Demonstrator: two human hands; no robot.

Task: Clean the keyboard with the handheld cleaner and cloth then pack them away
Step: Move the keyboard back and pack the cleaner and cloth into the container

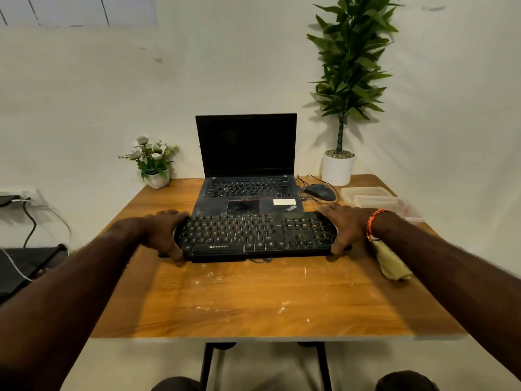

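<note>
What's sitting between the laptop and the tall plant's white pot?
In the head view, a dark mouse with its tangled cable lies on the table between the laptop and the white pot.

1 keyboard (255,235), 1 laptop (246,167), 2 plants (351,74), 1 mouse (321,191)

Bare forearms, no sleeves, orange thread band (373,221) around right wrist

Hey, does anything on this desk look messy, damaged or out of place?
Yes. White specks and smears litter the table in front of the keyboard, and the laptop palm rest looks dusty and scuffed. A crumpled cloth lies under the right wrist. Nothing looks tipped over.
</note>
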